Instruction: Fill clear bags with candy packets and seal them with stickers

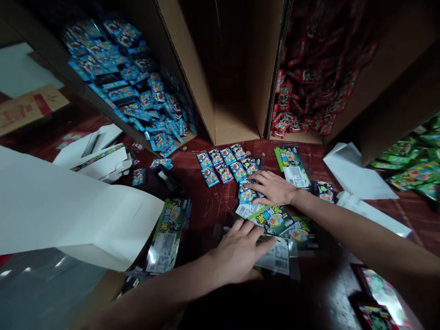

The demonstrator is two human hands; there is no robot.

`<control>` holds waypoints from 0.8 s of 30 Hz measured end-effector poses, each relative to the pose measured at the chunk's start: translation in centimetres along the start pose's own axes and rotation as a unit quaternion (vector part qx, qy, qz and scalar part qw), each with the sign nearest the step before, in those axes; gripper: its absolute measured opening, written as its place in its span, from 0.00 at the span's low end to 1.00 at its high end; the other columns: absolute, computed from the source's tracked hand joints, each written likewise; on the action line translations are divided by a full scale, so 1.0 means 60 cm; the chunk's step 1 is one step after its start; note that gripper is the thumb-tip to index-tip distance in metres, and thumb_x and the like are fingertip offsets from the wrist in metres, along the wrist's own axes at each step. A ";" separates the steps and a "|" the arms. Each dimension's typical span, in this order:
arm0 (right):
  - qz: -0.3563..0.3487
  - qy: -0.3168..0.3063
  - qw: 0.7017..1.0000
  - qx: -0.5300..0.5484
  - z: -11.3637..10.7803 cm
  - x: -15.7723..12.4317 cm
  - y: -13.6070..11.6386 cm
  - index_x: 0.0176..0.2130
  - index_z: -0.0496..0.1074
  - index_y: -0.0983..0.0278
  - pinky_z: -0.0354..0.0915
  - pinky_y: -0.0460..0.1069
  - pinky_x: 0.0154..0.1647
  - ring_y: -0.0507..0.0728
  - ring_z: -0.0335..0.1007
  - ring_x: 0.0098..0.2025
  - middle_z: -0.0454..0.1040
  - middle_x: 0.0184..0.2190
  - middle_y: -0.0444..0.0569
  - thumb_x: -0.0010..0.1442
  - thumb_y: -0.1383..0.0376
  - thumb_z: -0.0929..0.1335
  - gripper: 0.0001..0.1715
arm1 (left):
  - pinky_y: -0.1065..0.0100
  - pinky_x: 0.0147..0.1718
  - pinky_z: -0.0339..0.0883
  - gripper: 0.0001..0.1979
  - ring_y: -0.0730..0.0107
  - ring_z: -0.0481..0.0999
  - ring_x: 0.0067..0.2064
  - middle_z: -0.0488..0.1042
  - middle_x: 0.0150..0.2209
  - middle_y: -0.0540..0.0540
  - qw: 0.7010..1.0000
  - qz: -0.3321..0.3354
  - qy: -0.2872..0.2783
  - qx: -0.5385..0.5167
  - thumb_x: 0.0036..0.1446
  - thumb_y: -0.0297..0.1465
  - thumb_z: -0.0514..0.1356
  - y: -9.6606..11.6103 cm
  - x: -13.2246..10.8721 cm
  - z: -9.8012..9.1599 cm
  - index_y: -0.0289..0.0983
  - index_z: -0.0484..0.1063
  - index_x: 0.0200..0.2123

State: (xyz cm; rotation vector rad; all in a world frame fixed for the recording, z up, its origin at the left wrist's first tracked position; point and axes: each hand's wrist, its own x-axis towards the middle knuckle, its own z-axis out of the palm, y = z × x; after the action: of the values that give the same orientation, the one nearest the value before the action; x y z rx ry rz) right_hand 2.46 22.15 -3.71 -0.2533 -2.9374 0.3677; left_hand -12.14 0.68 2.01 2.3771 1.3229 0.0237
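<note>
My right hand point(275, 187) reaches from the right, fingers stretched apart over a small blue candy box point(246, 193) at the near edge of a cluster. That cluster holds several blue and purple small boxes point(223, 173) laid in two rows on the dark red table. My left hand point(237, 254) lies nearer to me, fingers spread over flat printed packages in clear plastic. One printed package point(275, 220) shows between my hands, and a barcoded package point(277, 259) is partly under my left fingers. Whatever lies beneath both palms is hidden.
Tall cardboard boxes point(237, 130) line the back. Blue packs point(158, 110) fill the left one, red packs point(288, 110) the right one; green packs point(412, 160) lie far right. White card point(113, 215) juts in from the left. More printed packages point(168, 233) flank my hands.
</note>
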 end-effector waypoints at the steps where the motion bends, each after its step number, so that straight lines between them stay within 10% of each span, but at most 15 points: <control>1: -0.001 0.005 1.000 0.005 0.004 -0.001 0.001 0.65 0.63 0.63 0.56 0.65 0.61 0.69 0.56 0.62 0.63 0.62 0.61 0.66 0.44 0.63 0.38 | 0.46 0.59 0.55 0.46 0.46 0.65 0.57 0.67 0.59 0.40 1.000 -0.025 0.006 -0.004 0.48 0.50 0.70 -0.001 -0.011 0.007 0.45 0.57 0.67; 16: 0.074 0.061 0.995 0.017 0.024 0.032 -0.082 0.59 0.67 0.64 0.60 0.65 0.54 0.71 0.58 0.54 0.66 0.55 0.60 0.56 0.31 0.63 0.50 | 0.44 0.57 0.58 0.48 0.43 0.61 0.61 0.61 0.66 0.40 0.981 -0.181 0.008 -0.067 0.50 0.52 0.68 -0.008 -0.061 0.056 0.44 0.53 0.69; 24: 0.085 0.118 0.989 0.031 0.041 0.050 -0.099 0.57 0.67 0.67 0.63 0.62 0.55 0.67 0.62 0.55 0.67 0.55 0.60 0.61 0.45 0.68 0.35 | 0.44 0.57 0.60 0.48 0.44 0.62 0.59 0.63 0.64 0.38 0.977 -0.191 0.051 -0.074 0.48 0.48 0.69 -0.001 -0.062 0.064 0.41 0.55 0.68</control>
State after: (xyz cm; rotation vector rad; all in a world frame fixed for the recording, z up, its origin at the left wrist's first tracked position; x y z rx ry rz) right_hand -1.76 16.49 -4.11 -0.5034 -2.6742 0.4208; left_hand -13.44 -3.66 -0.82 1.9875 1.7428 0.1301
